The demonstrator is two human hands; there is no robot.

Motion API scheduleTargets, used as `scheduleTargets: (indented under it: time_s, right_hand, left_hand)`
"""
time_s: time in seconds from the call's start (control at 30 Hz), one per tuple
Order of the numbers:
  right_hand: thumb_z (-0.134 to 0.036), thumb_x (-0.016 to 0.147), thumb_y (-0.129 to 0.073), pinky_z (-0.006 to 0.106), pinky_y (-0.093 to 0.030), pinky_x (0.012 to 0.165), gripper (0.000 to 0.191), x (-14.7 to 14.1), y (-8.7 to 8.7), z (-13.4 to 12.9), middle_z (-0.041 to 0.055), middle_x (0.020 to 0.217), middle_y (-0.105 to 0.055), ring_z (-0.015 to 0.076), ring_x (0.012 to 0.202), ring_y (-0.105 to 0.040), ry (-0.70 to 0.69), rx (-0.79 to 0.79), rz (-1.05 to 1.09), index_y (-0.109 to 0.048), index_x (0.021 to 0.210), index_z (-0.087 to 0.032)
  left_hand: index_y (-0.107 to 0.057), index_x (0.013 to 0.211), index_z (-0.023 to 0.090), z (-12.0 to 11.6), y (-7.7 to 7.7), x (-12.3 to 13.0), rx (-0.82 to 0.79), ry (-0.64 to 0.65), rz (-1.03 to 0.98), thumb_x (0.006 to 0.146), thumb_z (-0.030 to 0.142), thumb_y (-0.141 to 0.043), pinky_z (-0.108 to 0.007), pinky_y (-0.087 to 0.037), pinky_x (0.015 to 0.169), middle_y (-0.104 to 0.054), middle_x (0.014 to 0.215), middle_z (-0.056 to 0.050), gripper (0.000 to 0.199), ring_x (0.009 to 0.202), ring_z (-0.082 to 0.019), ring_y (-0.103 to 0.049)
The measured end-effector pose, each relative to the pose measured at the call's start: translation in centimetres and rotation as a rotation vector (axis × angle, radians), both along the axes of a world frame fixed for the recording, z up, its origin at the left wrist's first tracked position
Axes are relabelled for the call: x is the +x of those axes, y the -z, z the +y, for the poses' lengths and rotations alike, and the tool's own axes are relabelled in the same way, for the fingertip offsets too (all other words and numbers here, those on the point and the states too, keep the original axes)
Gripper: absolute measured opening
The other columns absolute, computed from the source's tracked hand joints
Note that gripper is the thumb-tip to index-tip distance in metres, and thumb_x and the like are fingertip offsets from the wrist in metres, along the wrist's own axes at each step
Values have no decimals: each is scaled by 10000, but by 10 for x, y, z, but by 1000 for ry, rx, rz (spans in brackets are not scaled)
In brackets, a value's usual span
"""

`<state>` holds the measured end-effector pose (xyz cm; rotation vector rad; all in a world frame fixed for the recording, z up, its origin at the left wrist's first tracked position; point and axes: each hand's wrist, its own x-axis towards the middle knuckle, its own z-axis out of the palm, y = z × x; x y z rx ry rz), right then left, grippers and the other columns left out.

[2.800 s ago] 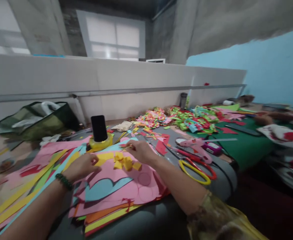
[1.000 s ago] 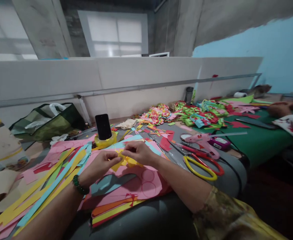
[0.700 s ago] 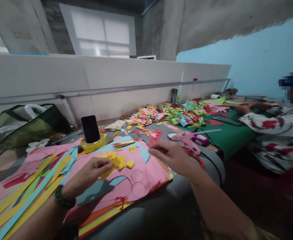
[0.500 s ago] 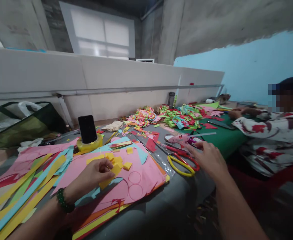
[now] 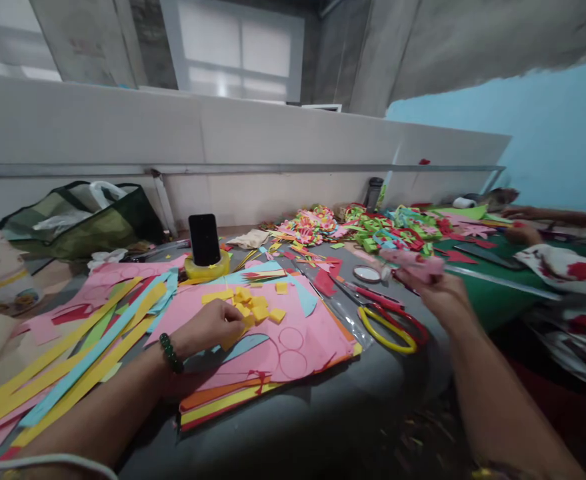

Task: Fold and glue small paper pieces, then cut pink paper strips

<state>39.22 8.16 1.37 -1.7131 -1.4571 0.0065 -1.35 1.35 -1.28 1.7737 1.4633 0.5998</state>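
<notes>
My right hand (image 5: 440,293) is wrapped round a pink hot glue gun (image 5: 413,262), held above the table. A long clear glue stick (image 5: 505,281) juts out of its back to the right. My left hand (image 5: 217,325), with a green bead bracelet at the wrist, pinches a yellow paper piece (image 5: 231,339); the fingers partly cover it. Beside those fingers lie several small yellow paper squares (image 5: 253,307) on a pink sheet (image 5: 273,333) with circles drawn on it. Scissors with yellow handles (image 5: 390,340) and a red-handled pair (image 5: 415,320) lie below the glue gun.
A phone (image 5: 204,239) stands in a yellow tape roll (image 5: 207,267). Coloured paper strips (image 5: 97,333) spread at left, near a green bag (image 5: 87,220). Piles of paper flowers (image 5: 317,223) and green pieces (image 5: 397,230) line the back. A co-worker's sleeve (image 5: 567,267) is at right.
My right hand has lifted the glue gun off the table, and its stick has swung outward. My left hand keeps its pinch on the yellow paper. The view has turned left.
</notes>
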Motion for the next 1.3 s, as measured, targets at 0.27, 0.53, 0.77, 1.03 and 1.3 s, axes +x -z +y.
scheduleTargets:
  time_s: [0.27, 0.53, 0.77, 1.03, 1.3]
  right_hand:
    - [-512, 781, -555, 313, -445, 550, 343, -92, -33, -74, 59, 659, -646, 217, 611, -581, -596, -199, -15, -716, 879, -225]
    - [-532, 791, -561, 251, -308, 465, 356, -167, -5, -78, 11, 575, -541, 141, 509, -439, -763, -431, -309, -623, 673, -201]
    - [-572, 810, -526, 252, -273, 485, 434, -184, 8, -66, -9, 502, -462, 125, 486, -402, -769, -435, -354, -556, 584, -202]
    - [-554, 811, -530, 247, -284, 494, 421, -179, 4, -69, -4, 546, -490, 125, 521, -440, -802, -458, -382, -530, 595, -194]
    - [-540, 800, -545, 245, -264, 474, 433, -183, -1, -69, -17, 536, -440, 113, 501, -397, -781, -482, -377, -463, 551, -195]
  left_hand:
    - [-528, 685, 173, 1, -1, 0, -42, -108, -19, 546, 255, -659, -201, -240, 444, -443, 543, 77, 208, 499, -88, -413]
    - [-502, 786, 186, 0, -2, -5, -88, -127, -70, 532, 283, -703, -199, -311, 457, -516, 591, 69, 338, 511, -98, -472]
    - [-484, 792, 185, 2, -3, -6, -116, -86, -119, 549, 306, -707, -193, -326, 458, -513, 596, 69, 351, 519, -97, -493]
    - [-475, 773, 188, 1, -2, -8, -99, -99, -110, 569, 326, -704, -186, -275, 430, -459, 523, 98, 336, 451, -76, -430]
    - [-483, 768, 186, 1, -1, -6, -83, -103, -100, 570, 305, -700, -190, -288, 440, -467, 526, 94, 317, 460, -83, -444]
